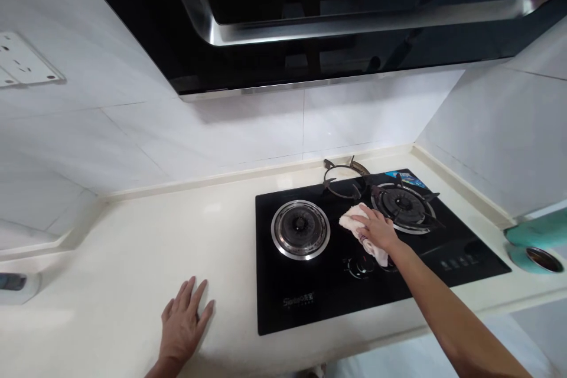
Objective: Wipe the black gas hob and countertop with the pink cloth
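Note:
My right hand (374,230) presses a crumpled white cloth (354,218) onto the black glass gas hob (301,301), between the two burners and just above the round controls. The cloth's lower end hangs out below my palm. To the left of the cloth is a bare burner with a steel ring (300,229), and a burner under a black iron grate (403,204) touches its upper right side. My left hand (183,325) rests flat on the cream countertop (110,266), fingers spread, holding nothing, left of the hob.
A loose iron pan support (345,177) sits at the hob's back edge. A black range hood (310,23) with a steel trim hangs overhead. Pale tiles rise behind the counter, with a wall socket (22,62) at left. A teal cylindrical object (535,236) stands at right.

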{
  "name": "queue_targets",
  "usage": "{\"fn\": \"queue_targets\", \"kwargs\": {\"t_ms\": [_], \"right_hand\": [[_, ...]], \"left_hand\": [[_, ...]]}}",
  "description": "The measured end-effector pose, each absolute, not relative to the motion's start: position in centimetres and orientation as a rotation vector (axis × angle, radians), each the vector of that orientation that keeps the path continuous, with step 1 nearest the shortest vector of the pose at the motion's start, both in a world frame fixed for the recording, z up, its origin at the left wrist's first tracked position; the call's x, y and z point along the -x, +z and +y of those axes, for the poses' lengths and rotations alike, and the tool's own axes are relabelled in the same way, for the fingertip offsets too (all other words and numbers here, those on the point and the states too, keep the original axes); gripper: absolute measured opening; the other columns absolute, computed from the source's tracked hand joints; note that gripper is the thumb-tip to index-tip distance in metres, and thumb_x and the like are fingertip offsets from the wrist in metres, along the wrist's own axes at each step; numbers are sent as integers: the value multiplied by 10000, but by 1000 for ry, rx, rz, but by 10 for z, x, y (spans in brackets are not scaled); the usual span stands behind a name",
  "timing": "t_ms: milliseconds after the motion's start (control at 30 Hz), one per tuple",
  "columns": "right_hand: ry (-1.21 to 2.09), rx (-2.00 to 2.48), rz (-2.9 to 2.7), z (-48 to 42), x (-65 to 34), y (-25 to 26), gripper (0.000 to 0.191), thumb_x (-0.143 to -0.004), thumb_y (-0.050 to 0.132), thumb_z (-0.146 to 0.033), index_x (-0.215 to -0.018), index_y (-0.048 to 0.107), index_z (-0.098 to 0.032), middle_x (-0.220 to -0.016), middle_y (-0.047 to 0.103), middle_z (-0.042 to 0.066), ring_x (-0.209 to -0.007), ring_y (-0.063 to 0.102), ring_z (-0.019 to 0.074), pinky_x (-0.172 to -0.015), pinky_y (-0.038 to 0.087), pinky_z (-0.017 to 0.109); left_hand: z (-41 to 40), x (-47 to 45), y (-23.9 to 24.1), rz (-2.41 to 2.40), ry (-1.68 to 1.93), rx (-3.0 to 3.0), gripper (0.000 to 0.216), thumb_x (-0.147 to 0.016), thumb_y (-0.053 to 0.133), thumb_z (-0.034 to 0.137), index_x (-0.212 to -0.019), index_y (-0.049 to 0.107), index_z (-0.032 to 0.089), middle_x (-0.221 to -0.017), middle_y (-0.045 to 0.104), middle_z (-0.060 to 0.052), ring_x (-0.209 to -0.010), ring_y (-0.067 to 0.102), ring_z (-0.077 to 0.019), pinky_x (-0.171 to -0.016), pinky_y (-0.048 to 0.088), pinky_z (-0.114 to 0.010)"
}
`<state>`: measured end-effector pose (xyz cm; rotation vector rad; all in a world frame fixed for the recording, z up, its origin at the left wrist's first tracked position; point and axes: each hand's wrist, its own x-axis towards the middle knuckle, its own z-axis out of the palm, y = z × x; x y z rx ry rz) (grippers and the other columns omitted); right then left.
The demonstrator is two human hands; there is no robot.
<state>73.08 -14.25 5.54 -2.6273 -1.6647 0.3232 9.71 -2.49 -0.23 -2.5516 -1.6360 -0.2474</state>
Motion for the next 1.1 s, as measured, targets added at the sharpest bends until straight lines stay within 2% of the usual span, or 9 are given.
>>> {"fn": "queue_targets", "kwargs": {"t_ms": [100, 233, 333, 467, 700, 867, 1100], "right_hand": [[288, 2610, -1678, -158, -742, 54, 447, -963, 518, -315, -1368, 668, -430, -1696, 338, -31, -1490, 331, 332, -1149, 360, 540], [271, 2541, -1747, -161, -740, 51, 411, -908, 547, -250, -1241, 753, -377, -1598, 498, -15, -1496, 332, 314, -1187, 311, 520], [304, 2456, -1816, -165, -730, 48, 394, -896, 579, -320, -1249, 752, -342, -1537, 569, 17, -1454, 408, 309, -1171, 337, 508], [340, 2366, -1865, -176, -725, 49, 334, -951, 540, -416, -1174, 783, -365, -1458, 637, 10, -1361, 520, 274, -1152, 365, 478], [277, 2410, -1760, -179, -744, 57, 356, -967, 505, -341, -1177, 789, -295, -1378, 676, 65, -1322, 524, 268, -1146, 365, 428], [224, 2630, -1448, -171, -736, 51, 372, -956, 486, -418, -1178, 770, -324, -1431, 617, 65, -1255, 520, 349, -1022, 422, 536], [303, 2656, -1322, -136, -694, 54, 351, -906, 545, -486, -1136, 756, -326, -1353, 603, 59, -1204, 549, 321, -994, 421, 469]], "left_hand": [[-25, -98, 0, -1644, -237, 2559, 580, -1000, 370, 499, -1460, 596, 228, -1613, 478, -138, -1517, 380, -312, -1183, 297, -524], [-26, -100, 2, -1644, -244, 2559, 564, -1007, 366, 476, -1451, 604, 223, -1611, 480, -145, -1511, 387, -313, -1182, 297, -528], [-26, -101, 2, -1646, -254, 2554, 550, -1007, 378, 465, -1450, 605, 232, -1609, 481, -144, -1508, 390, -313, -1186, 292, -530], [-27, -101, 2, -1656, -249, 2555, 541, -1005, 388, 470, -1447, 604, 247, -1616, 475, -129, -1516, 382, -300, -1198, 281, -516], [-27, -101, 3, -1623, -260, 2559, 560, -1016, 363, 478, -1446, 608, 215, -1600, 489, -151, -1497, 407, -319, -1181, 303, -527], [-28, -101, 2, -1632, -271, 2575, 545, -1018, 382, 477, -1443, 609, 223, -1605, 482, -153, -1506, 393, -325, -1185, 297, -538], [-28, -103, 1, -1648, -273, 2576, 542, -1012, 397, 474, -1445, 603, 221, -1608, 475, -157, -1520, 376, -319, -1201, 275, -544]]}}
